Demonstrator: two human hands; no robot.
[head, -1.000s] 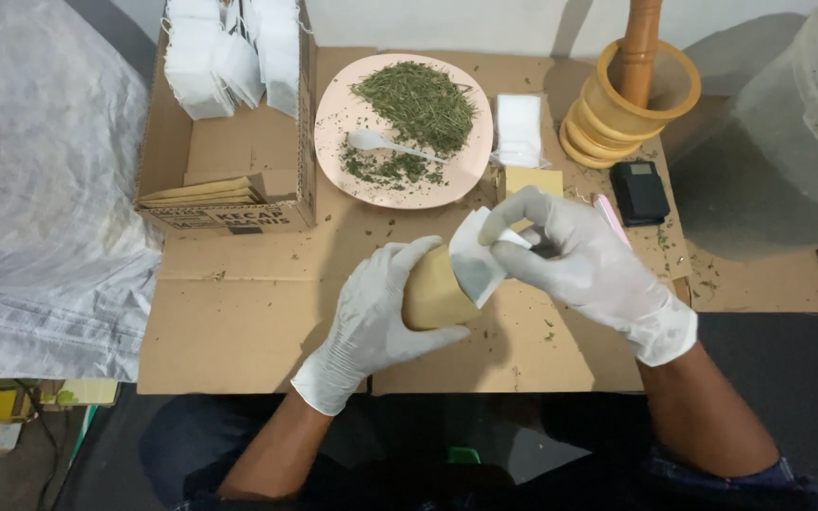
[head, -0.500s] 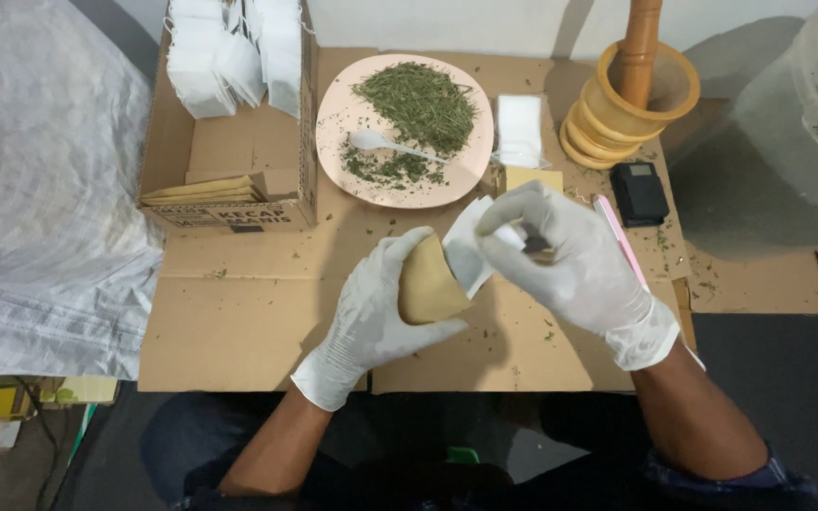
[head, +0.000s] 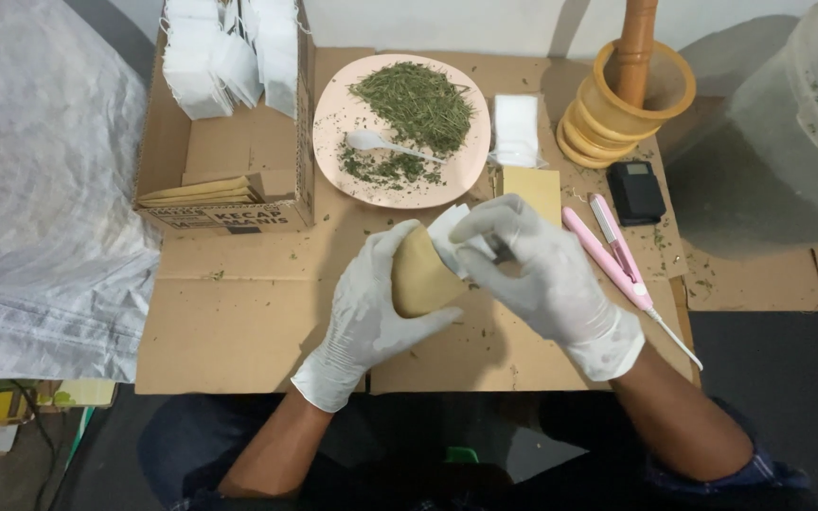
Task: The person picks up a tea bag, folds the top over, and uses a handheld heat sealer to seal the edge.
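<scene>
Since a second ago, my right hand has pushed the white sachet a little deeper into the brown pouch; both hands barely shift. My left hand grips the pouch above the desk, and my right hand pinches the sachet at its mouth. At 12 o'clock sits the plate of herbs with a spoon; at 3 o'clock lies a pink sealer.

We see a plate with a spoon on it; a box lies left, a mortar right.
</scene>
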